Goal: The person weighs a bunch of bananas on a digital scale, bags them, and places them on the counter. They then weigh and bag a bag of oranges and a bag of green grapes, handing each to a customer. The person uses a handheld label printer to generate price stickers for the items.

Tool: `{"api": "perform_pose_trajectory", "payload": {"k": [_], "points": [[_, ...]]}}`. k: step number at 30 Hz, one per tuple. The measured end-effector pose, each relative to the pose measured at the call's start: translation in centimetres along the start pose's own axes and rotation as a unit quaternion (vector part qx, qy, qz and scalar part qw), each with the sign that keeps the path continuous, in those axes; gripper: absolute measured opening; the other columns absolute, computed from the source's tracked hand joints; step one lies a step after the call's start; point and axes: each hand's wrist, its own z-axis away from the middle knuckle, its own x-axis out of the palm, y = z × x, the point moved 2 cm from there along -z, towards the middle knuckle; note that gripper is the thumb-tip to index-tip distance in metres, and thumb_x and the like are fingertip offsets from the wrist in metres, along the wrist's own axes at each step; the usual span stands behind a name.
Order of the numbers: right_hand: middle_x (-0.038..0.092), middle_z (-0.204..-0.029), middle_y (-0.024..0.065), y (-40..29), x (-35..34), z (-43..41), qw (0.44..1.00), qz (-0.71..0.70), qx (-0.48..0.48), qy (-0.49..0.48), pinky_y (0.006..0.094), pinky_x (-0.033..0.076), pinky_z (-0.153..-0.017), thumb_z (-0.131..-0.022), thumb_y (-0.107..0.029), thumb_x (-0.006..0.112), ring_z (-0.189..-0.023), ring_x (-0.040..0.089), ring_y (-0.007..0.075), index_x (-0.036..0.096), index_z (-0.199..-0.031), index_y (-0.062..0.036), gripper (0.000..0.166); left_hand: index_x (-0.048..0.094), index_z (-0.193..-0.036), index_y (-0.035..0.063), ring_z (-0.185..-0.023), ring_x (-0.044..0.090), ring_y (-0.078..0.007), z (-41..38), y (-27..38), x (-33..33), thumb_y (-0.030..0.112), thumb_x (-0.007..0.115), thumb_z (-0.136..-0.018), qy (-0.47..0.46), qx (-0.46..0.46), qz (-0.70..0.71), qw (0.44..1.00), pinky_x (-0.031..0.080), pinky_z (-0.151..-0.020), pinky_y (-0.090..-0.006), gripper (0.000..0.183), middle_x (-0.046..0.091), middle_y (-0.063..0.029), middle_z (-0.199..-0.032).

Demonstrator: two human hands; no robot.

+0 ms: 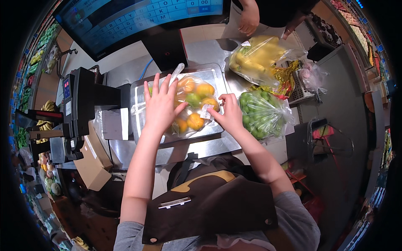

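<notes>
A clear plastic bag of orange and green citrus fruit [195,121] lies on the metal scale tray [219,72]. My left hand [161,105] is spread flat over the bag's left part, fingers apart. At the bag's right edge is my right hand [230,112], its thumb at a white printed label [206,111] on the plastic and its fingers curled; whether it pinches anything is unclear. A knotted bag of small green fruit [259,114] sits just right of this hand. Beyond that lies a bag of yellow produce [256,58].
A touchscreen monitor [141,23] stands behind the tray, and a black label printer [78,106] at the left. An open cardboard box [94,157] is below the printer. Another person's hand [249,18] hangs beyond the counter. A small bag of pinkish contents [311,77] lies at right.
</notes>
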Motion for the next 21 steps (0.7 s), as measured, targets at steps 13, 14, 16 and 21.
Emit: {"api": "perform_pose_trajectory", "payload": {"k": [13, 14, 16, 21], "points": [[0.039, -0.131, 0.0158, -2.5, -1.4, -0.1, 0.985, 0.01, -0.169, 0.047, 0.0481, 0.028, -0.103, -0.068, -0.042, 0.073, -0.125, 0.034, 0.0361, 0.037, -0.131, -0.0046, 0.082, 0.047, -0.123, 0.0052, -0.101, 0.049, -0.0286, 2.8, -2.4, -1.6, 0.021, 0.076, -0.067, 0.037, -0.049, 0.178, 0.982, 0.035, -0.09, -0.0391, 0.065, 0.056, -0.0101, -0.104], [0.039, -0.131, 0.0156, -3.6, -1.3, -0.7, 0.981, 0.03, -0.188, 0.033, 0.0488, 0.026, -0.105, -0.069, -0.044, 0.072, -0.127, 0.032, 0.0361, 0.037, -0.131, -0.0045, 0.082, 0.058, -0.104, 0.003, -0.094, 0.051, -0.029, 2.9, -2.9, -1.4, 0.017, 0.075, -0.067, 0.044, -0.017, 0.175, 0.983, 0.039, -0.085, -0.0378, 0.044, 0.058, -0.0105, -0.096], [0.04, -0.131, 0.0137, -5.9, -0.8, -2.0, 0.974, 0.06, -0.218, 0.011, 0.0509, 0.02, -0.107, -0.069, -0.052, 0.068, -0.13, 0.028, 0.0352, 0.038, -0.131, -0.0043, 0.083, 0.06, -0.088, 0.0008, -0.082, 0.053, -0.0292, 2.1, -3.2, -1.2, 0.011, 0.072, -0.068, 0.019, -0.023, 0.208, 0.978, 0.043, -0.074, -0.0375, 0.025, 0.056, -0.0105, -0.085], [0.037, -0.138, 0.0136, -10.2, 0.2, -6.1, 0.956, 0.004, -0.283, -0.075, 0.0585, 0.014, -0.106, -0.068, -0.045, 0.071, -0.134, 0.022, 0.0343, 0.042, -0.13, -0.0045, 0.079, 0.059, -0.084, -0.0013, -0.076, 0.053, -0.0285, -0.6, -1.0, -4.6, -0.003, 0.064, -0.069, 0.044, 0.037, 0.263, 0.963, 0.043, -0.068, -0.034, 0.016, 0.055, -0.0115, -0.08]]}}
